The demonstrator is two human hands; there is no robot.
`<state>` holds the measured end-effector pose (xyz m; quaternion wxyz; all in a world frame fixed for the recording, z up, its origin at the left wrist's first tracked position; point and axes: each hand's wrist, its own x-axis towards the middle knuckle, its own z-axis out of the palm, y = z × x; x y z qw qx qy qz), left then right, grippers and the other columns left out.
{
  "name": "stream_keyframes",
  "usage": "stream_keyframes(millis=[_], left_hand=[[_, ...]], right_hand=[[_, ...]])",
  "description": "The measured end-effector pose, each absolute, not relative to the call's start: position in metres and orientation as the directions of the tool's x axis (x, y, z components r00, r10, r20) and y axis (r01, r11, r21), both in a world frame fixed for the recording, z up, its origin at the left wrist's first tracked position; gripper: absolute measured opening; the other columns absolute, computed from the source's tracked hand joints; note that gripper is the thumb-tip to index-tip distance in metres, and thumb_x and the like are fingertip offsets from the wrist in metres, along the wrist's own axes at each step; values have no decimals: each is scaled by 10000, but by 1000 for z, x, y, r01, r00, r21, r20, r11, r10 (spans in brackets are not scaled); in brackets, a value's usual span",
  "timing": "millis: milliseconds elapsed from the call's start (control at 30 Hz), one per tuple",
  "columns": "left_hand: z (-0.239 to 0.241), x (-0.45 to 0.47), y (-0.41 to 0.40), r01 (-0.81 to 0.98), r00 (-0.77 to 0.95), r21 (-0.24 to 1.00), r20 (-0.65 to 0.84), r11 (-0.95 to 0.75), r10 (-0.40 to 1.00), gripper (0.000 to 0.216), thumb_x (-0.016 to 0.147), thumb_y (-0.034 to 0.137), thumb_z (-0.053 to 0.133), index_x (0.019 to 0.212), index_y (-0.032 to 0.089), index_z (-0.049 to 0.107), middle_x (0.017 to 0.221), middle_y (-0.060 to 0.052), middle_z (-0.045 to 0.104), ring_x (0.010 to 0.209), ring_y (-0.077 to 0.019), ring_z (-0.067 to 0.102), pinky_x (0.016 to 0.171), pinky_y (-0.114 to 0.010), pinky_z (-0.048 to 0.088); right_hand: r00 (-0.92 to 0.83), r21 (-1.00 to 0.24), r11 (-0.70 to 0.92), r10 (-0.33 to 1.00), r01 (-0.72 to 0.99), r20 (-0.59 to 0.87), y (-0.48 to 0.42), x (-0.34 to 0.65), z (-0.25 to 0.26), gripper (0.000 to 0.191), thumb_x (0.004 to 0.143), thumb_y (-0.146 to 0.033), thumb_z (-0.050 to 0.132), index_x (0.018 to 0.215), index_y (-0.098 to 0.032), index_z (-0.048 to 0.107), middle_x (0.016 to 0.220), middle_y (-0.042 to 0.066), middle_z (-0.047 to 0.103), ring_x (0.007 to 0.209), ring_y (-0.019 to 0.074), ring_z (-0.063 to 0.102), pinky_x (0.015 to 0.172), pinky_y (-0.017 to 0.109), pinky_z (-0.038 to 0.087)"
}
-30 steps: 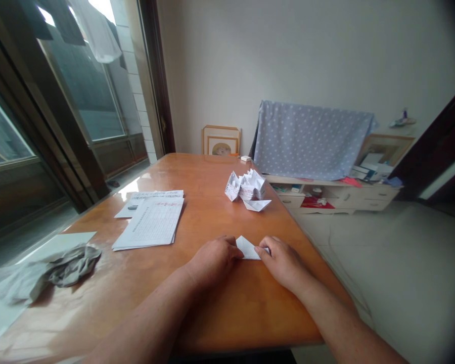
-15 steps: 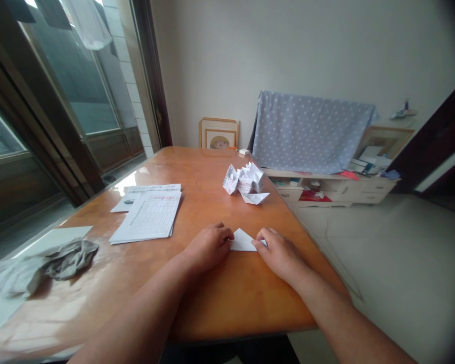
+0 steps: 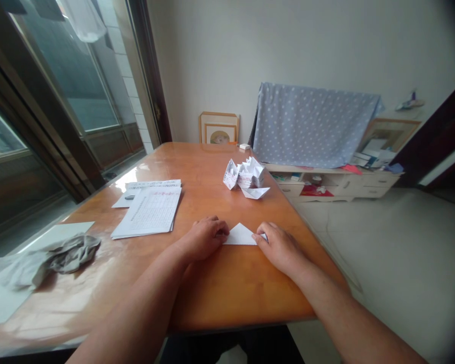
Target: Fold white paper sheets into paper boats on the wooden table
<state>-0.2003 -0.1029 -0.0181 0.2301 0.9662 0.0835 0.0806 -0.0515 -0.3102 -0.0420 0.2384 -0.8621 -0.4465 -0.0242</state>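
A white sheet of paper folded into a triangle (image 3: 240,235) lies on the wooden table (image 3: 227,288), its point facing away from me. At its left corner, my left hand (image 3: 209,235) is closed with the fingertips on the paper. My right hand (image 3: 275,242) pinches the right corner between thumb and curled fingers. Both corners are partly hidden by my fingers. Farther back on the table stands a cluster of folded paper boats (image 3: 246,172), with a single paper boat (image 3: 255,192) in front of it.
To the left lie a stack of printed sheets (image 3: 151,212) and a pen (image 3: 129,197). A crumpled grey cloth (image 3: 74,254) rests at the far left. A small white box (image 3: 244,146) sits by the far edge. Beyond the table's right side stands a low white cabinet (image 3: 341,187).
My left hand has shifted slightly left, showing more of the folded paper's left side. My right hand keeps its hold. The whole view has tilted a little.
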Motion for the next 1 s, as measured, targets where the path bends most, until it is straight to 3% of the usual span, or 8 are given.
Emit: stream_keyframes(millis=[200, 367, 467, 633, 867, 1000], left_hand=[[-16, -206, -96, 133, 975, 422, 107, -897, 195, 155, 847, 211, 600, 970, 240, 690, 977, -47, 624, 939, -217, 598, 882, -337, 458], [-11, -203, -106, 94, 957, 408, 216, -908, 196, 226, 823, 101, 544, 944, 215, 696, 983, -61, 622, 926, -214, 593, 870, -341, 467], [-10, -200, -119, -59, 955, 467, 285, -882, 87, 279, 847, 85, 502, 999, 207, 702, 1011, -66, 621, 935, -199, 602, 854, -309, 482], [-12, -198, -134, -209, 964, 515, 252, -831, -87, 320, 901, 96, 470, 1001, 233, 742, 1018, -54, 636, 941, -181, 614, 850, -279, 484], [-18, -197, -130, -191, 970, 548, 235, -815, -70, 342, 909, 112, 473, 1005, 250, 771, 1000, -54, 640, 882, -167, 621, 841, -278, 492], [-20, -197, -128, -206, 967, 554, 244, -806, -79, 339, 904, 106, 484, 992, 259, 773, 994, -45, 633, 871, -156, 619, 832, -268, 487]], right_hand=[[595, -383, -486, 763, 786, 253, -310, -53, -40, 113, 935, -321, 558, 864, -235, 577, 891, 25, 660, 839, 185, 613, 706, 282, 364], [595, -373, -490, 762, 788, 255, -310, -53, -41, 110, 931, -318, 568, 864, -233, 580, 900, 30, 666, 845, 188, 614, 695, 285, 354], [588, -371, -483, 765, 793, 261, -311, -53, -41, 109, 933, -318, 571, 864, -233, 574, 896, 22, 663, 829, 181, 610, 688, 283, 349], [595, -376, -487, 760, 788, 260, -311, -53, -39, 112, 934, -320, 570, 867, -231, 572, 902, 19, 663, 825, 174, 609, 681, 282, 347], [605, -361, -506, 754, 783, 257, -310, -55, -39, 122, 951, -320, 549, 869, -234, 576, 906, 27, 663, 840, 181, 614, 691, 287, 352], [601, -281, -534, 743, 797, 294, -313, -59, -39, 119, 960, -345, 560, 901, -244, 582, 942, 41, 661, 893, 206, 604, 716, 307, 355]])
